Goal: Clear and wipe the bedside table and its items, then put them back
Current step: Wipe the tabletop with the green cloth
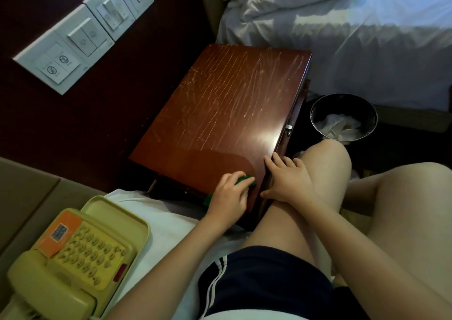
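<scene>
Bedside table [220,104]: reddish-brown wood, standing between two beds with its back to the dark wall; it is bare except for the cloth and the hand on it.
Tabletop surface: pale streaks run across most of it; a darker, smooth patch [212,165] lies at the near end, next to the cloth.
Green cloth [245,180]: on the near corner of the tabletop, mostly covered by the left hand, with a bit hanging over the near edge.
Left hand [230,194]: fingers curled over the green cloth, pressing it onto the tabletop.
Right hand [288,180]: flat and relaxed with fingers spread, resting on the person's knee just beside the table's front edge; fingertips touch that edge and it holds nothing.
Waste bin [342,95]: round with a shiny metal rim, on the floor just beside the table's front, on its far side from the person.
Bin contents: crumpled white material [340,126]; I cannot tell whether it is paper or a liner.
Telephone [80,253]: yellowed, with a keypad and an orange sticker, lying on a white sheet near the table's near end.
Metal fitting [288,128]: small, on the table's front below the top edge.
Switch panel [80,33]: white plates on the wall behind the table.
Bed [342,38]: rumpled white bedding, beyond the table's far end.
</scene>
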Tool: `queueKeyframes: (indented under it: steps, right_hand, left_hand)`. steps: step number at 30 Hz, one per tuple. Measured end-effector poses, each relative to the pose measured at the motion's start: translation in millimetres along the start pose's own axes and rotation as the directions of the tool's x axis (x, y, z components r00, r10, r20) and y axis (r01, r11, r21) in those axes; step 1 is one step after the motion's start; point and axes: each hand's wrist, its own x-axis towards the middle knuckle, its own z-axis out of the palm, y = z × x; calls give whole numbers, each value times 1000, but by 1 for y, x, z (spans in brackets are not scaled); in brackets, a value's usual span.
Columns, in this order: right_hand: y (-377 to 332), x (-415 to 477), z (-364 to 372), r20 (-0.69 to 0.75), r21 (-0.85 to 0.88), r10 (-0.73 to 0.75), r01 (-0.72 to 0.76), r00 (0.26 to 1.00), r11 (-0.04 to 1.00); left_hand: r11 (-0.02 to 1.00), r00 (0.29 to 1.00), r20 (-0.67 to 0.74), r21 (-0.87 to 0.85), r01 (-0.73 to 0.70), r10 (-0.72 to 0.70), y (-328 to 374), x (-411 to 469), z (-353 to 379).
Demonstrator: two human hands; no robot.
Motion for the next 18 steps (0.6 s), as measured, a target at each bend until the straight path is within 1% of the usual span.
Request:
queueKeyframes:
  steps: [1,3,7,10,12,14,18]
  right_hand:
    - [0,0,0,5,0,-1,1,1000,1000]
    - [0,0,0,15,0,-5,5,1000,1000]
    - [9,6,-9,53,15,-39,38,998,999]
    - [17,7,-15,87,63,-51,46,995,997]
    - [16,4,-14,88,79,-36,29,995,996]
    - [13,2,-10,67,62,-21,17,997,998]
    - [11,2,-5,25,52,-5,4,1000,999]
  left_hand:
    - [1000,1000,2,3,-12,12,-5,-5,-2]
    - [1000,1000,-14,11,15,-15,-18,-10,-7]
    - [985,983,-73,0,171,-171,-30,8,-13]
    - [956,950,-107,-44,291,-294,-16,32,-9]
    - [941,933,-123,-46,335,-338,-2,43,-3]
    - [948,941,-115,-56,314,-319,13,48,3]
    - [985,985,-48,-57,166,-168,33,36,10]
